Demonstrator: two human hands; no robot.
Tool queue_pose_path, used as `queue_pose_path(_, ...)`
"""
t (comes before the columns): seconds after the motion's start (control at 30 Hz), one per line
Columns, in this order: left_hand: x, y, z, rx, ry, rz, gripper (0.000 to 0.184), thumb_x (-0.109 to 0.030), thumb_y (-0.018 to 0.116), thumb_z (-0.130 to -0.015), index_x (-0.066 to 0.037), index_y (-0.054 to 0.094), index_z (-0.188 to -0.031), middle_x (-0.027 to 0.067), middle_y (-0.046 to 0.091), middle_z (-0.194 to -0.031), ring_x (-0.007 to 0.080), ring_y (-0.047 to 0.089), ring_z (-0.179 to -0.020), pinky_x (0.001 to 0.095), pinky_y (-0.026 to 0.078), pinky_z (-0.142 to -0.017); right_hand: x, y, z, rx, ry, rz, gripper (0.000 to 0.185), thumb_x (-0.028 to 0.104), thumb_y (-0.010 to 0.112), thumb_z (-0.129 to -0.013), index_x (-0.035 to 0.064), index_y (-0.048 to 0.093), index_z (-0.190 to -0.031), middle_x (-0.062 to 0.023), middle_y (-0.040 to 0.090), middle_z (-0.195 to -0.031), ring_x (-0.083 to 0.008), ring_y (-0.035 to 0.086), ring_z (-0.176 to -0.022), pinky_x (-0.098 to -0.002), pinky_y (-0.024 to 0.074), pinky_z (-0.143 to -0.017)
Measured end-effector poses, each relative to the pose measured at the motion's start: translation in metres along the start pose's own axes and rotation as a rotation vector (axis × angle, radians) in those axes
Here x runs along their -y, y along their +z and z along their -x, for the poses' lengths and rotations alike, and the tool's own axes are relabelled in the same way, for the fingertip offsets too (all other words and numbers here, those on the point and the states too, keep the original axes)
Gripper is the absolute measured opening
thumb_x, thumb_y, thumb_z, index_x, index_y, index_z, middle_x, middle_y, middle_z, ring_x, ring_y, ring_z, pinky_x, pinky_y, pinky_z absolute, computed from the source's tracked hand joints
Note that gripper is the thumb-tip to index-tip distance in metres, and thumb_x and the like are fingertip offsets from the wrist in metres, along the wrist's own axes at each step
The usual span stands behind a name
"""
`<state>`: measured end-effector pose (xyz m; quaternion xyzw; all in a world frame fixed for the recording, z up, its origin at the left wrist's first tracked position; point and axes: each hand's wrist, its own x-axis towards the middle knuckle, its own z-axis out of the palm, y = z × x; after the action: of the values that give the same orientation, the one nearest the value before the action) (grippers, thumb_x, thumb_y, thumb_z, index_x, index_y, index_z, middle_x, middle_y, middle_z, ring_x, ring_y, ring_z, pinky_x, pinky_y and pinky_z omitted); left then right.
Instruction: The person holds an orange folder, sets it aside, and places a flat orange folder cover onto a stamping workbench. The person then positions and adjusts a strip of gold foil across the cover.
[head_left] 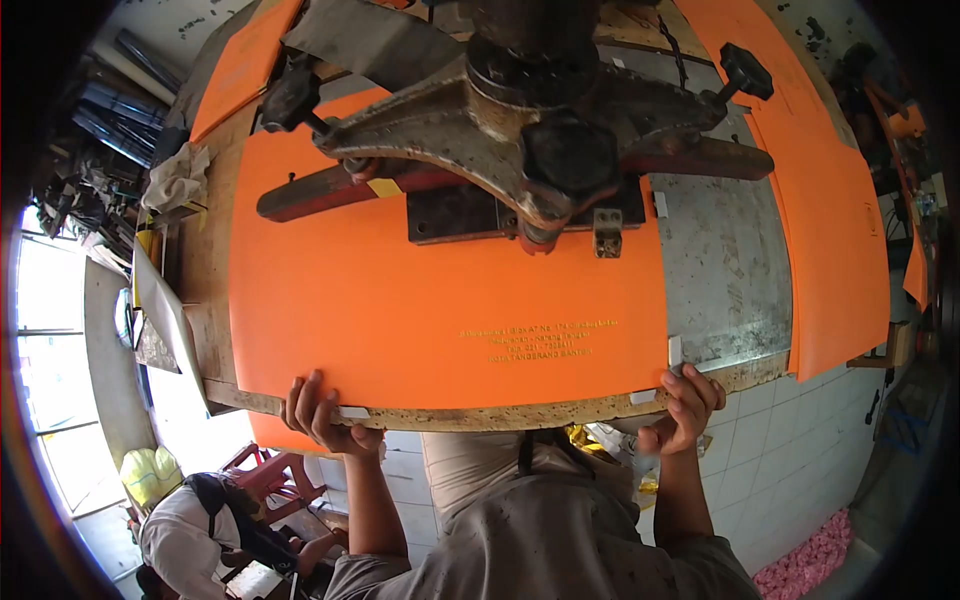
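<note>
A large orange sheet (330,300) with gold lettering (540,342) lies on the bed below a heavy metal press head (430,135). My left hand (325,415) is at the sheet's near left edge, its curled fingers on the edge and the thumb lower, beside a white tab (353,412). Near the front right corner, my right hand (685,405) has loosely bent fingers, with the thumb apart. Its fingertips are close to an upright white tab (675,352); whether they touch the sheet, I cannot tell. Another white tab (642,397) sits at the front edge.
More orange sheets (835,240) are stacked at the right, and others (240,70) lie at the far left. Black knobs (570,155) stick out from the press. At lower left, a person (190,530) is near a red plastic stool (285,475). A pink bundle (805,560) lies at lower right.
</note>
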<state>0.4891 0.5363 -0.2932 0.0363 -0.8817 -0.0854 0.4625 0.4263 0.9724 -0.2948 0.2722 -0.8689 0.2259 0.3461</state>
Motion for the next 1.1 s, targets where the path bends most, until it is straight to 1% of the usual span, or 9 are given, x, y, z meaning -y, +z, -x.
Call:
queue_pose_path(0.1,0.0,0.0,0.001,-0.005,0.002,-0.013,0.049,-0.058,0.029,-0.105,-0.017,0.055,-0.113,0.0101,0.065,-0.127,0.0334,0.055,-0.124,0.0513,0.037,-0.106,-0.004,-0.001,0.002,0.019,-0.068,-0.013,0.058,0.053,0.043,-0.1,0.0158,0.041,-0.145,-0.0065,0.065,-0.13,-0.0279,0.056,-0.127,-0.0469,0.0255,-0.114)
queue_pose_path(0.13,0.001,0.001,0.0,-0.009,0.003,-0.013,0.049,-0.057,0.028,-0.105,-0.017,0.055,-0.113,0.0099,0.065,-0.126,0.0331,0.056,-0.124,0.0513,0.037,-0.106,-0.004,-0.002,0.001,0.025,-0.072,-0.015,0.058,0.053,0.043,-0.1,0.0162,0.041,-0.145,-0.0063,0.065,-0.13,-0.0282,0.055,-0.127,-0.0473,0.0257,-0.114)
queue_pose_path(0.23,0.001,0.001,0.001,-0.018,0.003,-0.022,0.049,-0.057,0.028,-0.104,-0.017,0.055,-0.113,0.0094,0.066,-0.126,0.0325,0.057,-0.123,0.0512,0.037,-0.106,-0.001,0.001,-0.001,-0.014,-0.024,0.008,0.046,0.056,0.04,-0.102,0.021,0.046,-0.131,-0.0009,0.069,-0.123,-0.0232,0.059,-0.12,-0.0437,0.0275,-0.11)
queue_pose_path(0.33,0.003,0.001,0.003,-0.024,-0.001,-0.034,0.049,-0.057,0.028,-0.104,-0.017,0.055,-0.113,0.0094,0.067,-0.124,0.0326,0.057,-0.122,0.0511,0.037,-0.107,-0.005,0.001,0.004,0.013,-0.073,0.01,0.057,0.053,0.041,-0.1,0.0163,0.042,-0.144,-0.0065,0.064,-0.132,-0.0277,0.055,-0.128,-0.047,0.0265,-0.114)
queue_pose_path(0.63,0.003,0.002,0.005,-0.037,-0.004,-0.032,0.051,-0.058,0.028,-0.102,-0.017,0.058,-0.112,0.0099,0.067,-0.121,0.0326,0.058,-0.121,0.051,0.037,-0.108,-0.004,0.004,0.004,-0.016,-0.072,0.049,0.057,0.054,0.04,-0.1,0.0162,0.043,-0.143,-0.0063,0.064,-0.131,-0.0263,0.056,-0.124,-0.047,0.03,-0.109)
queue_pose_path(0.83,0.004,0.001,0.006,-0.037,-0.015,-0.032,0.05,-0.057,0.028,-0.102,-0.018,0.058,-0.111,0.0095,0.067,-0.12,0.0323,0.058,-0.12,0.0508,0.037,-0.108,-0.004,0.005,0.004,-0.021,-0.076,0.065,0.057,0.055,0.041,-0.1,0.0161,0.044,-0.142,-0.0057,0.065,-0.13,-0.0256,0.055,-0.125,-0.0464,0.0291,-0.11)
queue_pose_path(0.93,0.004,0.002,0.006,-0.038,-0.017,-0.023,0.05,-0.057,0.028,-0.101,-0.018,0.058,-0.111,0.0095,0.067,-0.12,0.0321,0.058,-0.12,0.051,0.038,-0.107,-0.004,0.009,0.003,-0.065,-0.045,0.071,0.05,0.059,0.038,-0.1,0.0205,0.047,-0.131,0.0001,0.069,-0.121,-0.021,0.057,-0.122,-0.0433,0.0244,-0.115)
queue_pose_path(1.1,0.004,0.005,0.006,-0.058,-0.012,-0.016,0.05,-0.056,0.028,-0.102,-0.018,0.058,-0.111,0.0095,0.067,-0.122,0.032,0.058,-0.119,0.0511,0.038,-0.106,-0.003,0.012,0.001,-0.092,-0.051,0.069,0.049,0.058,0.038,-0.101,0.0199,0.048,-0.13,-0.0005,0.07,-0.122,-0.0212,0.057,-0.121,-0.0433,0.0251,-0.114)
